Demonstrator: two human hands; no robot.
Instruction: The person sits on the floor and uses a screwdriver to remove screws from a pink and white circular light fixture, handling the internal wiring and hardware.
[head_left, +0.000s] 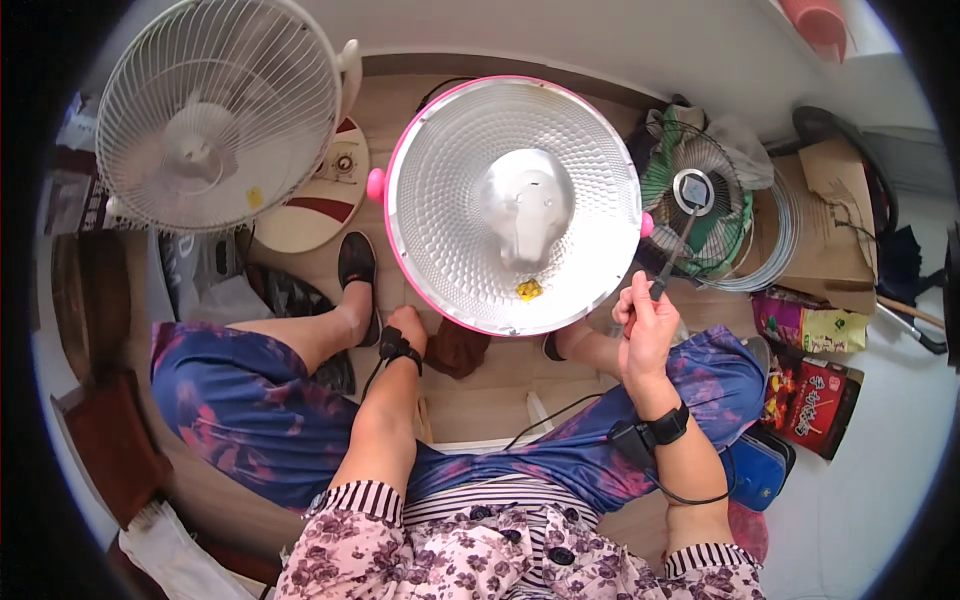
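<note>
Head view: the right hand (645, 325) is closed around a screwdriver (672, 255), its shaft slanting up and right, just beside the right rim of the heater dish (450, 190). The dish, silver inside with a pink rim, stands tilted between the knees at centre, with a small yellow part (529, 290) low inside it. The left hand (405, 325) reaches under the dish's near rim; its fingers are hidden, so its grip cannot be told. A white fan (215, 110) stands far left. A green fan (695, 195) lies right of the dish on cardboard (835, 230), with snack bags (810, 360) nearer
</note>
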